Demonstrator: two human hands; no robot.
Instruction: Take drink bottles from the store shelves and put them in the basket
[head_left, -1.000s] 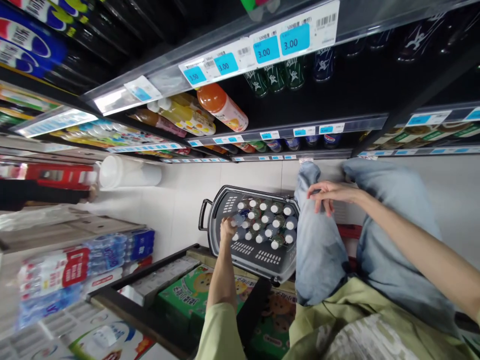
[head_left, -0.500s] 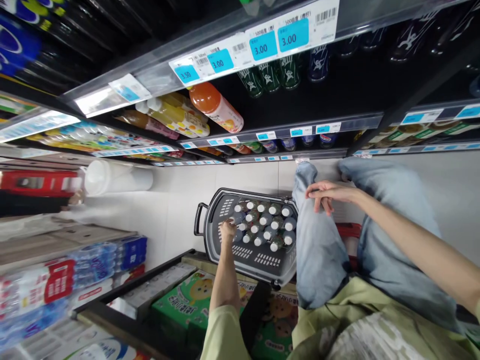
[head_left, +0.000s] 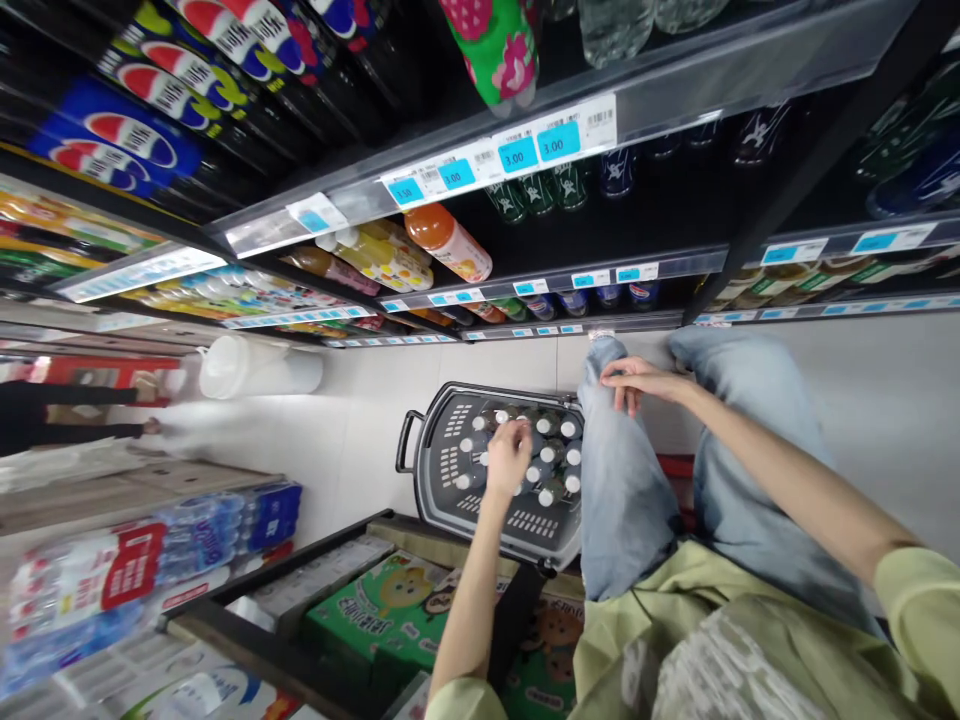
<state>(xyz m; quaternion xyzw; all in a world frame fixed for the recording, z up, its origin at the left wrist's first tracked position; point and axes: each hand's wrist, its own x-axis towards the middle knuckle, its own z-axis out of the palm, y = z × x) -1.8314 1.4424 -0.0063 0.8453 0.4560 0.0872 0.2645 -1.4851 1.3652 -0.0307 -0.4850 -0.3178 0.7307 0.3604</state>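
Note:
A dark grey shopping basket with a black handle stands on the floor in front of my knees. Several upright bottles with white caps fill much of it. My left hand is over the middle of these bottles, its fingers curled together. Whether a cap or anything else is in them is hidden. My right hand hangs loosely at my knee, wrist bent and fingers relaxed and apart, holding nothing.
Drink shelves with price tags run along the far side. An orange drink bottle lies tilted there. Green cartons sit near my left arm. A white bucket, wrapped water packs and another person's dark-clothed arms are at left.
My left hand has moved right, from the basket's left-end bottles to above the middle ones. My right hand stays at my knee. The view has shifted, showing more of the upper shelf.

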